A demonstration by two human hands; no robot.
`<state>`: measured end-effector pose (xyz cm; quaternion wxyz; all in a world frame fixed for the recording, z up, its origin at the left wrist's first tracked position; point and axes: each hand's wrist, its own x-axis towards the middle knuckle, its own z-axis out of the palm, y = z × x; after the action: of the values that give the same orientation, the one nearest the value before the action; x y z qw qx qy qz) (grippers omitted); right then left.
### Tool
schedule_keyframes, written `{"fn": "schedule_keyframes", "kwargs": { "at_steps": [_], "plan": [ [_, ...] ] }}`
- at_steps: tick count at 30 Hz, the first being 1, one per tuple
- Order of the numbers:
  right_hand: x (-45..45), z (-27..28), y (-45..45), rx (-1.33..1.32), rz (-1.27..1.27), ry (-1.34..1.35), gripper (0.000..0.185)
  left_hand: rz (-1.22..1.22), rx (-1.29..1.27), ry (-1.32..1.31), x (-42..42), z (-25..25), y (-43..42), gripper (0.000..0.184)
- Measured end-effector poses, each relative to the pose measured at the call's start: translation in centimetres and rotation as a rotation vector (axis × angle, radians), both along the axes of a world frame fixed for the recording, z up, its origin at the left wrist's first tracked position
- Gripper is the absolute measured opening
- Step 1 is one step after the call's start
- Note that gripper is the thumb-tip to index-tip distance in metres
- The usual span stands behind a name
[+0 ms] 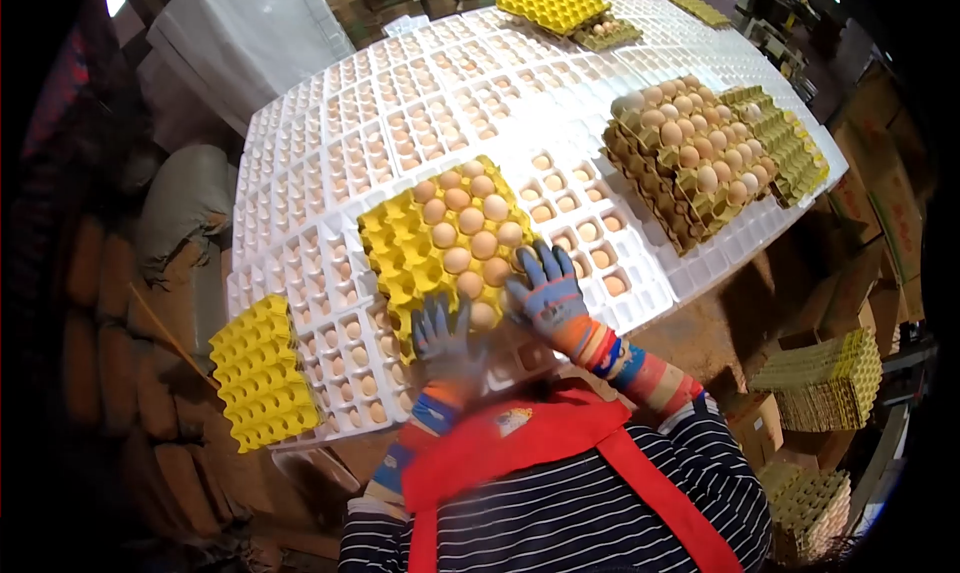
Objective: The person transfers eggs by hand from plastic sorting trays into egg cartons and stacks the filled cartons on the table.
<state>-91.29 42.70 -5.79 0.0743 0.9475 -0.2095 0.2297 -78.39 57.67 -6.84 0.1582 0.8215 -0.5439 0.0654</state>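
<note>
A yellow egg tray [395,241] lies on white compartment trays [640,293], with brown eggs [484,244] on its right part and bare cups on its left. My left hand [440,338], in a grey-blue glove, is at the tray's near edge, fingers apart and somewhat blurred. My right hand [548,291], gloved alike, has its fingers spread at the tray's right near corner, close to the eggs. I cannot make out anything held in either hand. Single eggs sit in the white compartments on both sides of the yellow tray.
A stack of brown trays topped with eggs [690,138] stands at the right. An eggless yellow tray [262,375] lies at the near left, another yellow tray [553,6] at the far edge. Stacked trays [825,378] and cardboard boxes are beyond the table's right side.
</note>
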Motion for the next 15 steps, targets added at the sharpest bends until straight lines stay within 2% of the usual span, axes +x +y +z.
{"fn": "schedule_keyframes", "kwargs": {
  "at_steps": [1,4,8,10,11,13,14,15],
  "plan": [
    [0.2,-0.1,0.2,0.049,0.031,-0.003,0.034,-0.043,0.008,0.024,0.3,-0.4,0.0,0.068],
    [0.1,-0.5,0.6,0.154,0.127,-0.006,0.018,-0.096,-0.139,0.108,0.6,-0.1,-0.2,0.056],
    [0.4,-0.4,-1.0,0.231,0.314,0.088,0.022,-0.268,-0.199,0.151,1.0,1.0,-1.4,0.045],
    [0.4,0.4,-2.5,0.367,0.407,0.074,0.031,-0.244,-0.322,0.315,1.4,1.1,-1.7,0.044],
    [0.2,0.7,-2.9,0.609,0.374,-0.013,0.033,-0.237,-0.382,0.398,1.5,1.2,-1.9,0.043],
    [-0.3,0.9,-3.7,1.092,0.283,-0.196,0.038,-0.043,-0.686,1.033,1.3,0.7,-2.2,0.035],
    [-0.5,-0.5,-3.8,1.482,0.373,-0.580,0.045,-0.134,-0.681,0.615,3.1,0.4,-2.1,0.029],
    [-1.2,-0.4,-4.7,1.534,0.253,-0.674,0.041,-0.219,-0.659,0.198,5.1,0.2,-2.0,0.025]
  ]
}}
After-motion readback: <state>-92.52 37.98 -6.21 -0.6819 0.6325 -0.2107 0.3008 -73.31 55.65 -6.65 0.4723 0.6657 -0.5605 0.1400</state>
